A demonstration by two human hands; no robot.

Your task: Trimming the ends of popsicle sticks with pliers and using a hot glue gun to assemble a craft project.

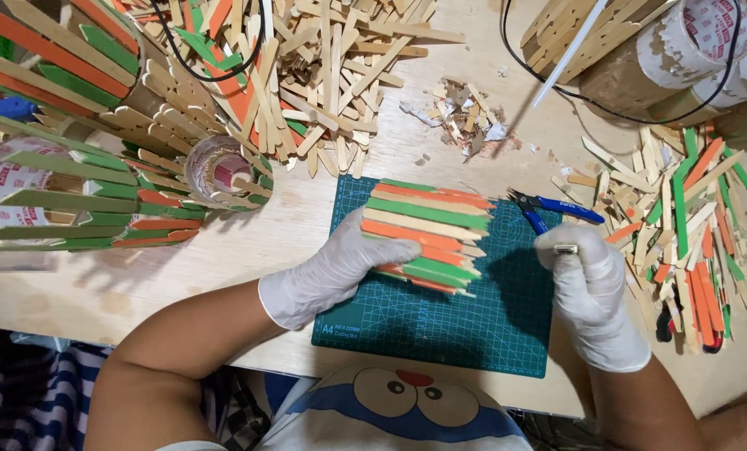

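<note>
My left hand (336, 271), in a white glove, grips a cylinder covered in green, orange and plain wooden sticks (428, 234). It lies sideways over a green cutting mat (474, 321). My right hand (586, 284), also gloved, is closed around a small object with a metal tip (566, 249), held just right of the cylinder. Blue-handled cutters (553, 206) lie at the mat's upper right edge, close to my right hand.
Heaps of plain and coloured sticks lie at the top (323, 75) and right (682, 217). Finished stick-covered cylinders (65, 184) and tape rolls (219, 171) stand at the left. Black cable (607, 108) loops at upper right. Wood scraps (465, 121) lie above the mat.
</note>
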